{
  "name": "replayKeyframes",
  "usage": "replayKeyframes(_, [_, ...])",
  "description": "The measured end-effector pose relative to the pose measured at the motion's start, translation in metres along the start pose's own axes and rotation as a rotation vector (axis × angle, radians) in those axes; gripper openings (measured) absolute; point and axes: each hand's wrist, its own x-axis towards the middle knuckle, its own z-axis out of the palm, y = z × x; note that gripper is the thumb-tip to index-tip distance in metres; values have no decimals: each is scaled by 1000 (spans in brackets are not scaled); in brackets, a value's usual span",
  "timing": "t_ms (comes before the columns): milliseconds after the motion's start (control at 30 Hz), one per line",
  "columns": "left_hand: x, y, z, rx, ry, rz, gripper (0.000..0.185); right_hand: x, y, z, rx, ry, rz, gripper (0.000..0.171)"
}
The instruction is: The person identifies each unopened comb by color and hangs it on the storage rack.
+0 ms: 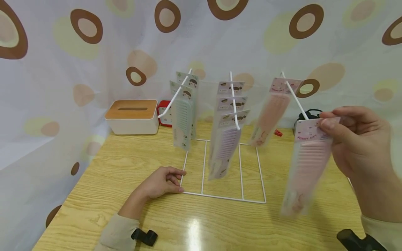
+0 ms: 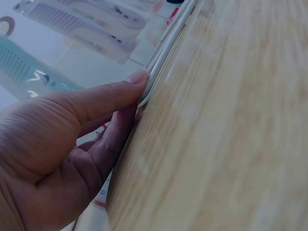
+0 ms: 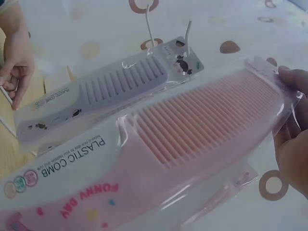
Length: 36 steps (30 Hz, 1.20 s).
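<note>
My right hand [image 1: 362, 139] pinches the printed top card of a packaged pink comb [image 1: 311, 167] between thumb and fingers. In the head view, that card's upper edge meets the front end of the rack's right hook [image 1: 296, 99]. Farther back on the same hook hangs another pink comb [image 1: 271, 111]. Low on the left, my left hand [image 1: 164, 181] holds the front left corner of the white wire rack [image 1: 223, 198], thumb and fingers at the wire in the left wrist view. Several packaged purple combs [image 1: 227, 143] hang from the middle hook, and green combs [image 1: 182, 118] from the left one.
At the back left of the wooden table [image 1: 125, 167] stands a white tissue box [image 1: 132, 123] with a wooden lid. Beside it is a red clock [image 1: 164, 120]. A black object [image 1: 309, 115] and a small red item [image 1: 278, 132] lie behind the right hook. A patterned curtain [image 1: 220, 45] hangs behind.
</note>
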Motion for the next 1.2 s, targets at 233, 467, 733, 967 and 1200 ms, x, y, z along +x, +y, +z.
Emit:
replayKeyframes(233, [1,-1,0,-5,-1,-4,56,4,6,-3,24,10,17,27])
replayKeyframes(467, [1,2,1,-12,-4,3,57,10,12,-16,-69,38,65,29])
replayKeyframes(733, [1,0,0,7,8,-14,56,29,24,-35,-309,208,175,27])
replayKeyframes(967, [0,-1,1,8,1,0,56,39,30,-49,-491,316,248,20])
replayKeyframes(1200, [0,-1,0,3,7,-8,56,39,31,-57,-467,320,281,24])
